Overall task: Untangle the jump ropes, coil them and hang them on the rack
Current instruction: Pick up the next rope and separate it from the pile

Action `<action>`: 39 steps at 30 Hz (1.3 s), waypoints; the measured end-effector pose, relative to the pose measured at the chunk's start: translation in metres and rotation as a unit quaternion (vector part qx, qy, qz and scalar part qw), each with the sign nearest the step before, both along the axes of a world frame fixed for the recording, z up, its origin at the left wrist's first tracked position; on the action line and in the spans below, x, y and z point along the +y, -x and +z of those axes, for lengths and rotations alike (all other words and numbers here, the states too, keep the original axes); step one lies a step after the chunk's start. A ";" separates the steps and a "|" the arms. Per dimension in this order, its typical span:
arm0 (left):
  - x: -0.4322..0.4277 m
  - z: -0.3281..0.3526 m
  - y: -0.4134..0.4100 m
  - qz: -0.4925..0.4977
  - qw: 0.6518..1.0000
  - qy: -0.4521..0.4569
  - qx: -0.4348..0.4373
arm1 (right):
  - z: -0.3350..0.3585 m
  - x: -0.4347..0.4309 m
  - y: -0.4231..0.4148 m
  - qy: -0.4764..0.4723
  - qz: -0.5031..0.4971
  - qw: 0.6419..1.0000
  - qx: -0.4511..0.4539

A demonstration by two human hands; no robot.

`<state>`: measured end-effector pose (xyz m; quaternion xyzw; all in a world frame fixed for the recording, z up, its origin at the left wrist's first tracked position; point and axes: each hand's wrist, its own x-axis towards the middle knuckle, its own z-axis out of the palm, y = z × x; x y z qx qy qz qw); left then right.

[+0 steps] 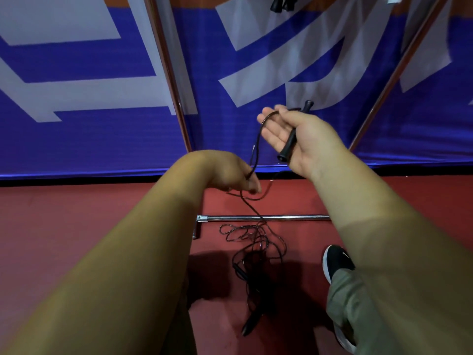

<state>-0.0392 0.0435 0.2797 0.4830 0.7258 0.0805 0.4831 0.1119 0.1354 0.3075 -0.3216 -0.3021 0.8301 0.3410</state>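
Gripping a black handle (288, 142) across its upturned palm, the right hand (294, 135) sits right of centre, fingers mostly stretched out. The left hand (231, 175), at centre, pinches the thin cord (258, 142). The cord drops to tangled jump ropes (256, 242) on the red floor (102, 213) at lower centre, beside the rack's bottom bar (294, 217).

A: The handle (288, 144) looked like matt black plastic or rubber. The cord (257, 148) was thin, smooth and faintly glossy.
B: And the bar (268, 218) down on the floor (76, 213)?
A: Polished metal, mirror-bright. The floor was matt red with a fine grain.
B: The banner (102, 139)?
A: A woven-looking blue and white sheet with a slight sheen. The trousers (343, 303) were matt olive cloth.
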 end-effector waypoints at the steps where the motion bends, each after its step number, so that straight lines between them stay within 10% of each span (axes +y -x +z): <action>1: 0.000 -0.001 0.000 0.025 1.000 -0.003 -0.015 | -0.001 0.003 -0.001 0.000 -0.008 1.000 -0.007; 6: 0.004 0.020 -0.004 0.232 0.932 -0.053 -0.273 | -0.011 0.012 -0.011 -0.067 0.101 0.946 -0.300; 11: 0.015 0.034 0.008 0.437 0.727 -0.183 -0.498 | -0.019 -0.001 -0.021 -0.156 0.371 0.798 -0.449; 15: 0.018 0.027 0.022 0.502 0.629 -0.221 -0.551 | -0.015 -0.009 -0.018 -0.126 0.305 0.865 -0.377; 17: 0.017 0.023 0.021 0.496 0.682 -0.198 -0.499 | -0.014 -0.007 -0.015 -0.083 0.228 0.910 -0.337; 19: 0.013 0.017 0.014 0.439 0.819 -0.142 -0.342 | -0.012 -0.003 -0.011 -0.041 0.162 0.946 -0.278; 21: 0.006 0.012 0.005 0.283 0.943 -0.073 -0.161 | -0.009 0.002 -0.009 -0.006 0.102 0.974 -0.204; 23: 0.000 0.009 -0.002 0.094 0.994 0.001 -0.062 | -0.006 0.006 -0.008 0.021 0.047 0.989 -0.136; 30: -0.002 0.006 -0.006 -0.047 0.998 0.001 -0.035 | -0.001 0.010 -0.012 0.086 -0.057 0.995 -0.009; 39: 0.000 0.013 0.000 0.080 0.985 0.028 -0.150 | -0.020 0.018 -0.012 0.011 0.043 0.982 -0.184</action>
